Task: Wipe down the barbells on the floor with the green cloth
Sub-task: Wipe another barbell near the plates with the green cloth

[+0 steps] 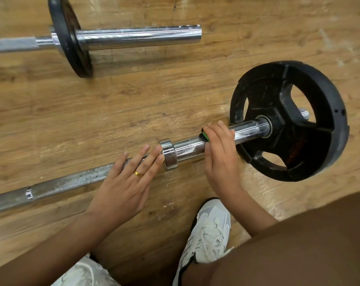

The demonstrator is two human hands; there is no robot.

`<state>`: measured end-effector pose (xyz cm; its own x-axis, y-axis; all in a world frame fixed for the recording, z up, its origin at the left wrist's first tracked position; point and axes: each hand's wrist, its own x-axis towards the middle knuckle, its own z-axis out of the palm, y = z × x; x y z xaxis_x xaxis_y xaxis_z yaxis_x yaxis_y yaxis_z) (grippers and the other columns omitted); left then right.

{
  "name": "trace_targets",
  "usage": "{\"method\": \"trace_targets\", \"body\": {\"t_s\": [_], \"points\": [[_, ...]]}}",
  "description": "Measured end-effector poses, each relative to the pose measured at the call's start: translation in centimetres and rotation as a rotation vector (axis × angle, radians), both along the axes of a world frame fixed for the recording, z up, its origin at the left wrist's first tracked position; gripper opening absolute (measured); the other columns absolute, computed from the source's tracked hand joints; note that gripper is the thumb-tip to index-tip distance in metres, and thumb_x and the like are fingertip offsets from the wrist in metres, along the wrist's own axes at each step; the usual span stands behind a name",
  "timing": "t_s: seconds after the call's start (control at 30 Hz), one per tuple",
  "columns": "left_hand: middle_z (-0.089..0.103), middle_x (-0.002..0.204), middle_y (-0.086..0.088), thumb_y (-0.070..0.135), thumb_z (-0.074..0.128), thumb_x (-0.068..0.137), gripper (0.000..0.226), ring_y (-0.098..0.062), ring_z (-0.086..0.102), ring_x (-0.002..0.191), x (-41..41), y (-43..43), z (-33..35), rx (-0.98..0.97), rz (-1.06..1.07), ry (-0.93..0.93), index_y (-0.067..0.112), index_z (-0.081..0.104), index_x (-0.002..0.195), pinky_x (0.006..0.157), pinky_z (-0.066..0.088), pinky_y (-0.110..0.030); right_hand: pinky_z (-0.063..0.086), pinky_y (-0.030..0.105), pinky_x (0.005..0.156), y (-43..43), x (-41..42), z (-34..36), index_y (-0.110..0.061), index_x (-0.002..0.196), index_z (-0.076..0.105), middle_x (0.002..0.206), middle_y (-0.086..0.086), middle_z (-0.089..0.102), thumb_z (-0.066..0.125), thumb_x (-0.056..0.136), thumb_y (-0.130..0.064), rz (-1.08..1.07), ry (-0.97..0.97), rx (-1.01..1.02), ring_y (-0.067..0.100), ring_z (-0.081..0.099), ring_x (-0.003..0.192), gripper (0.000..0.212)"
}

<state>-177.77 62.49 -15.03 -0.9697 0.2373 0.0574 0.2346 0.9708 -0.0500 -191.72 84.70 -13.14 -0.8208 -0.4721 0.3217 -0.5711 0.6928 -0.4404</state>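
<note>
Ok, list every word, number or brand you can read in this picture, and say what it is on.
No text can be read.
Near weight plate: faint reddish marks on its face, too blurred to read.
Far weight plate: seen edge-on, no lettering shows.
Bars, green cloth, white shoes, gold ring: no writing visible.

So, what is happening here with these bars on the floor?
A person is crouching over the nearer barbell on the wooden floor. The right hand is wrapped around the chrome sleeve with the green cloth pressed under it, close to the black weight plate. The left hand lies flat on the knurled shaft beside the collar. A second barbell lies farther away, untouched.
</note>
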Motion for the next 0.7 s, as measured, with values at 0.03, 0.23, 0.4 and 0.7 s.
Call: {"method": "trace_targets", "body": {"t_s": [0.03,0.23,0.4,0.7], "points": [[0.005,0.170,-0.011,0.032,0.044,0.094,0.079,-0.030,0.009,0.156,-0.1,-0.1,0.1,0.010,0.001,-0.012,0.007,0.010,0.162,0.123,0.015,-0.053,0.017,0.044,0.124,-0.3,0.3,0.0,-0.001,0.138,0.053,0.141,0.013,0.053,0.048,0.101,-0.002,-0.005,-0.006,-0.009,0.028,0.034,0.145,0.037],[0.009,0.170,-0.006,0.036,0.043,0.097,0.077,-0.025,0.010,0.156,-0.6,-1.0,1.5,0.214,0.015,-0.024,0.012,0.012,0.162,0.123,0.018,-0.049,0.012,0.047,0.125,-1.1,0.9,-1.2,-0.008,0.149,0.038,0.154,0.012,0.040,0.044,0.105,-0.010,0.143,0.033,0.071,0.028,0.022,0.152,0.044],[0.017,0.168,-0.007,0.039,0.036,0.100,0.068,-0.023,0.009,0.157,0.6,-3.4,2.4,0.255,0.278,-0.048,0.008,0.023,0.159,0.126,0.004,-0.046,0.022,0.055,0.121,-1.3,1.3,-1.9,-0.008,0.151,0.035,0.158,0.011,0.035,0.046,0.104,-0.005,0.069,0.017,0.008,0.028,0.016,0.153,0.048],[0.017,0.168,-0.009,0.044,0.039,0.100,0.073,-0.025,0.009,0.156,1.9,-3.4,1.7,0.168,0.255,-0.099,0.005,0.021,0.160,0.124,0.017,-0.049,0.024,0.055,0.121,-2.3,1.6,-1.4,-0.001,0.146,0.042,0.150,0.016,0.045,0.055,0.094,0.010,0.094,0.054,0.001,0.032,0.025,0.149,0.055]]}}
